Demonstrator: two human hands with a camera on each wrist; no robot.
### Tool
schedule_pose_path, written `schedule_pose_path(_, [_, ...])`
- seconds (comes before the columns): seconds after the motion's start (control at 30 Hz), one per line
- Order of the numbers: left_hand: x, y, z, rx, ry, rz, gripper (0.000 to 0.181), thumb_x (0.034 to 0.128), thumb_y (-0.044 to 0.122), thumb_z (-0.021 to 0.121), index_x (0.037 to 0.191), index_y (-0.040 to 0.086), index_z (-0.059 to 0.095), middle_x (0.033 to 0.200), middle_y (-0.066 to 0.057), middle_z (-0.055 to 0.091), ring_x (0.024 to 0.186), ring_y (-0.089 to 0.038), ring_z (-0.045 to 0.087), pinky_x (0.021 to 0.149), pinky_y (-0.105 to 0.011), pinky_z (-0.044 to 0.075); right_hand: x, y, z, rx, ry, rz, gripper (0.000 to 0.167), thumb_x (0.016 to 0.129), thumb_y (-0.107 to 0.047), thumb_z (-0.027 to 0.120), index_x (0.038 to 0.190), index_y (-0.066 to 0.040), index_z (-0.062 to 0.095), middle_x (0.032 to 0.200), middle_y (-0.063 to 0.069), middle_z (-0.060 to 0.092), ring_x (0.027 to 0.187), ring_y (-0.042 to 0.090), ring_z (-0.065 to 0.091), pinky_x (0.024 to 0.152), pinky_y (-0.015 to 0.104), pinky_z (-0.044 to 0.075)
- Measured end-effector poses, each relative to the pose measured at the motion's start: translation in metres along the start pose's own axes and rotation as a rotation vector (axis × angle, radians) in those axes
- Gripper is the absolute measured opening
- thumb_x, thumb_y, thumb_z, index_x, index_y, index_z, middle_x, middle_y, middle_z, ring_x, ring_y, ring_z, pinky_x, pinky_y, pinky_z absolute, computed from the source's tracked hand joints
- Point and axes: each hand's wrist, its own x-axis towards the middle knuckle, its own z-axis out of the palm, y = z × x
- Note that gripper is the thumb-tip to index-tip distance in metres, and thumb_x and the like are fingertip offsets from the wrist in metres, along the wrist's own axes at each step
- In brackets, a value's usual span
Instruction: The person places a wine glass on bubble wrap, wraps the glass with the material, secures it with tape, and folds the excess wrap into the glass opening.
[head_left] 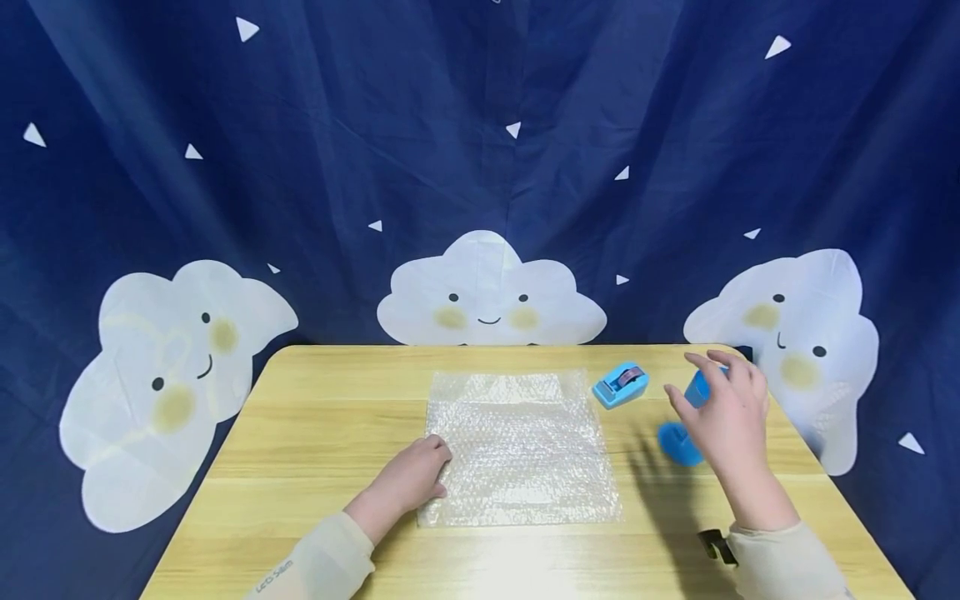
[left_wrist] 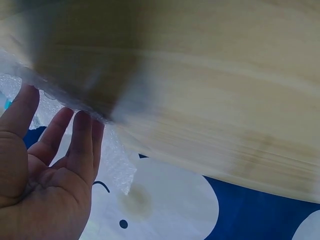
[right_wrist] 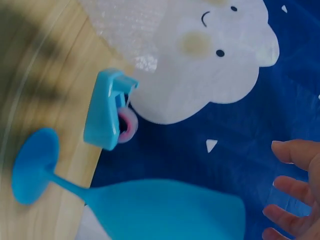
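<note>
A sheet of bubble wrap (head_left: 521,450) lies flat on the table, and the left hand (head_left: 408,477) rests on its left edge. In the left wrist view the fingertips of the left hand (left_wrist: 55,165) touch the edge of the bubble wrap (left_wrist: 117,160), fingers slightly bent. The right hand (head_left: 731,412) is raised beside a blue stemmed goblet (head_left: 681,444) at the table's right, fingers spread and bent. The right wrist view shows the goblet (right_wrist: 165,207) upright on its round foot, with a gap between its rim and the right hand (right_wrist: 300,195).
A light blue tape dispenser (head_left: 621,385) with a pinkish roll stands between the bubble wrap and the goblet, near the back edge of the wooden table (head_left: 337,383). Behind the table hangs a dark blue curtain (head_left: 450,108) with white clouds and triangles.
</note>
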Motion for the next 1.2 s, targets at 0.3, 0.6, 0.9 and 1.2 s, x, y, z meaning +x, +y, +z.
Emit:
schedule_pose_path(0.3, [-0.001,0.003,-0.006,0.003,0.0,-0.001,0.051,0.0755,0.023,0.087,0.116,0.0,0.066,0.117,-0.014,0.061,0.107,-0.031,0.061,0.097,-0.04,0.053,-0.002,0.019,-0.007,0.003,-0.01,0.142,0.078,0.075,-0.016,0.088,0.141,0.0,0.051,0.143,0.032,0.04,0.132,0.055,0.029,0.106,0.067,0.023])
schedule_pose_path(0.6, [-0.002,0.005,-0.005,0.009,0.012,0.007,0.05,0.075,0.023,0.087,0.114,0.0,0.067,0.115,-0.014,0.062,0.106,-0.03,0.061,0.096,-0.04,0.053,-0.005,0.029,-0.011,0.029,-0.1,0.365,0.104,0.079,-0.031,0.086,0.16,-0.013,0.022,0.162,0.021,0.014,0.144,0.048,0.011,0.095,0.074,0.033])
schedule_pose_path(0.9, [-0.002,0.004,-0.003,0.004,0.008,-0.001,0.051,0.0755,0.024,0.086,0.116,-0.001,0.066,0.117,-0.015,0.061,0.108,-0.032,0.061,0.097,-0.041,0.052,-0.015,0.04,-0.002,0.118,-0.079,0.449,0.118,0.078,-0.032,0.087,0.162,-0.021,0.006,0.165,0.013,0.007,0.15,0.041,0.007,0.109,0.073,0.024])
schedule_pose_path(1.2, [-0.002,0.005,-0.001,0.009,0.006,-0.005,0.051,0.076,0.024,0.086,0.116,-0.001,0.066,0.117,-0.015,0.061,0.109,-0.031,0.061,0.097,-0.041,0.053,-0.024,0.05,0.009,0.172,-0.059,0.54,0.122,0.078,-0.032,0.087,0.161,-0.026,-0.003,0.164,0.016,0.009,0.145,0.045,0.02,0.107,0.073,0.029])
